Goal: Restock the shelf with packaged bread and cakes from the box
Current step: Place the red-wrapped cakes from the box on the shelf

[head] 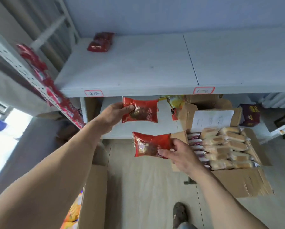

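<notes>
My left hand (115,113) grips the left edge of a red cake packet (142,111), held just below the front lip of the white shelf (138,70). My right hand (179,153) pinches the right end of a second red cake packet (151,144), lower and nearer to me, beside the open cardboard box (242,180). The box holds several clear-wrapped bread loaves (226,147) and some purple-and-white packets (195,142). A small stack of red packets (101,42) lies at the shelf's back left corner.
Red packets (47,83) hang down the perforated shelf upright at left. Two paper labels (94,93) are stuck on the shelf's front edge. The lower shelf holds another cardboard box (207,103) and a purple carton (250,114). A brown box (92,195) stands at bottom left, my shoe (179,214) on the floor.
</notes>
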